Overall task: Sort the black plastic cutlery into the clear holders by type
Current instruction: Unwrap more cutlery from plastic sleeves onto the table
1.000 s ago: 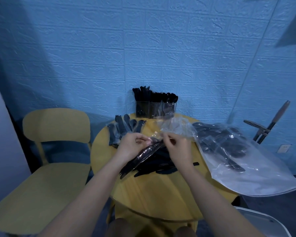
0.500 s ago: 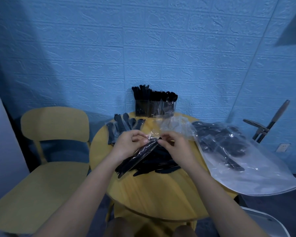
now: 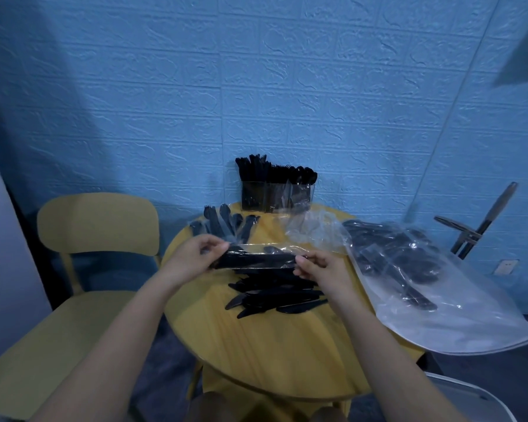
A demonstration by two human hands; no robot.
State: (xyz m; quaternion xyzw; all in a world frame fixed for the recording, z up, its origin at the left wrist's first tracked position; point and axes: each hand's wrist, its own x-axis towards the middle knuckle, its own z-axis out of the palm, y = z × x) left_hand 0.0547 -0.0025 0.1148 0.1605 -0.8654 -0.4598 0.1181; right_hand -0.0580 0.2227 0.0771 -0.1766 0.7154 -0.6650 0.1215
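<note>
Blue-walled desk (image 3: 275,354): left hand (image 3: 192,257) and right hand (image 3: 320,268) each pinched the wrapped packet (image 3: 256,259) between them; tearing it gently would avoid scattering cutlery.

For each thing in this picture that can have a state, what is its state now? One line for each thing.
Wrapped cutlery packet: held level over the table, one end in each hand.
Left hand: pinches the packet's left end.
Right hand: pinches the packet's right end.
Holders: upright, filled with cutlery.
Loose pile: unwrapped, flat on the table.
Big bag: lying flat, cutlery inside.
</note>
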